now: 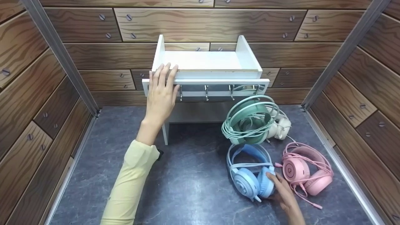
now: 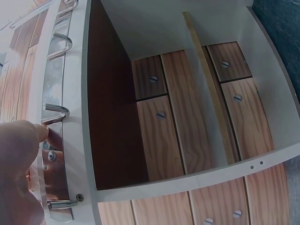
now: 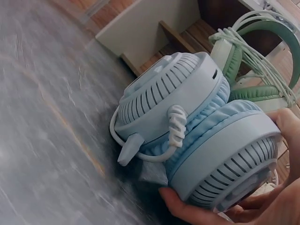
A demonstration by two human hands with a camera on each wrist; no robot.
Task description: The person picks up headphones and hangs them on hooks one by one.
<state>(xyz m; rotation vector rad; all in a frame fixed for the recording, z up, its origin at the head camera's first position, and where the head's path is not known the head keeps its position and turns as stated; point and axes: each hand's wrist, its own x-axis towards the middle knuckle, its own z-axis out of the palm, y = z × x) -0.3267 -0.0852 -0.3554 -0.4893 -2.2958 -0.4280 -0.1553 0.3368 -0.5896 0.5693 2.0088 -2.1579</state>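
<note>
A blue headset (image 1: 247, 184) with a short microphone boom is at the right front, and my right hand (image 1: 286, 195) grips one of its ear cups. In the right wrist view, fingers and thumb curl round that slotted cup (image 3: 225, 166). My left hand (image 1: 161, 100) rests on the upper left of a white shelf unit (image 1: 203, 61), fingers straight over its hook rail (image 1: 218, 82). The left wrist view has its thumb beside a metal hook (image 2: 57, 114). At the rail's right end is a green headset (image 1: 250, 137) with a coiled cable.
A pink headset (image 1: 295, 168) with a loose cable lies on the dark marbled floor (image 1: 193, 175), right of the blue one. Behind the green headset sits a white headset (image 1: 282, 128). Wood-patterned walls (image 1: 209, 25) enclose the back and sides.
</note>
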